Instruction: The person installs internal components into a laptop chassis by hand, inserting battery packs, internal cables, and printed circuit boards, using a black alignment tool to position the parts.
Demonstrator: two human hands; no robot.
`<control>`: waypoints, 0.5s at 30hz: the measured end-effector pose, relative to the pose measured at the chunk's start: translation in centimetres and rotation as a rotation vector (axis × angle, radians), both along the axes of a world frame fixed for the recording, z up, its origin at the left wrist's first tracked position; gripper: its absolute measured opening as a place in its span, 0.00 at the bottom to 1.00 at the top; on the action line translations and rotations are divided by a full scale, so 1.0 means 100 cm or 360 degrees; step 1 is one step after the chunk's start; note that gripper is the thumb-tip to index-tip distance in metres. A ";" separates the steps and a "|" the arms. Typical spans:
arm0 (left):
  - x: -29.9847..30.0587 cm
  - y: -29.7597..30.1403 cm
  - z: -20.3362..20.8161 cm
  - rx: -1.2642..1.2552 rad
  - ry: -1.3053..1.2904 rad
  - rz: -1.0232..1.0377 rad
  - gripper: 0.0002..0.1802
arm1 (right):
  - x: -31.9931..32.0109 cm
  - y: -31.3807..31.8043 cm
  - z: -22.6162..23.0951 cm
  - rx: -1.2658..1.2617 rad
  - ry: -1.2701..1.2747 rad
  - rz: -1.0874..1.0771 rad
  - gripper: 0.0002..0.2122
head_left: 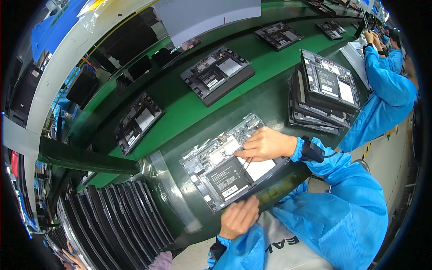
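An opened laptop base [219, 173] lies on the green bench in front of me, its circuit board, black battery [227, 177] and a white panel exposed. My right hand [266, 144] is over the board, thumb and fingers pinched together at its parts. Whatever is between those fingertips is hidden. Thin dark wires [245, 166] show just below them, and I cannot tell whether the hand touches these. Beside the near edge of the base, my left hand [240, 218] is blurred by motion, with nothing visible in it.
On the left, many dark laptop panels [121, 216] stand in a row. More opened bases [216, 72] lie along the green line beyond. A stack of bases [328, 85] sits at the right, near a co-worker in a blue sleeve [382, 85]. Clear tape [173, 193] crosses the bench.
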State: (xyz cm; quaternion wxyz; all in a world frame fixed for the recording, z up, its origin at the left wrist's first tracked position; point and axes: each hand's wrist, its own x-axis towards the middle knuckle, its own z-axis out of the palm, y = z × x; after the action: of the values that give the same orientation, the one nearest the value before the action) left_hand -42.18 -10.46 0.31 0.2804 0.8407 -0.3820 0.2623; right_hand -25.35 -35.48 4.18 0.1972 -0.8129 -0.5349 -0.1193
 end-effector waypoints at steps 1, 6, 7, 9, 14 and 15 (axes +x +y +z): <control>-0.011 0.001 -0.012 0.0086 0.0089 -0.0078 0.12 | -0.001 0.001 0.002 -0.0052 -0.0008 -0.0010 0.21; -0.033 0.001 -0.053 0.0444 0.0421 -0.0103 0.21 | -0.002 0.003 -0.001 -0.0090 -0.0040 -0.0029 0.22; -0.034 -0.004 -0.053 0.0447 0.0424 -0.0105 0.21 | -0.002 0.003 0.000 -0.0089 0.0019 -0.0051 0.20; -0.028 -0.021 -0.050 0.0411 0.0508 -0.0196 0.22 | -0.004 0.002 0.003 -0.0084 0.0084 -0.0078 0.18; -0.022 -0.048 -0.045 0.0202 0.0566 -0.0194 0.20 | -0.068 -0.011 0.047 0.0018 0.0302 -0.0291 0.10; -0.026 -0.044 -0.041 0.0029 0.0494 -0.0121 0.23 | -0.086 -0.021 0.052 0.0020 0.0293 -0.0295 0.10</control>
State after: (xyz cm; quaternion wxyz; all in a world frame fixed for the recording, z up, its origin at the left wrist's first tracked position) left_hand -44.82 -14.90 -3.80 0.3380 0.8586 -0.3679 0.1151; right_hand -33.95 -37.58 9.39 0.2385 -0.8651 -0.4365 -0.0652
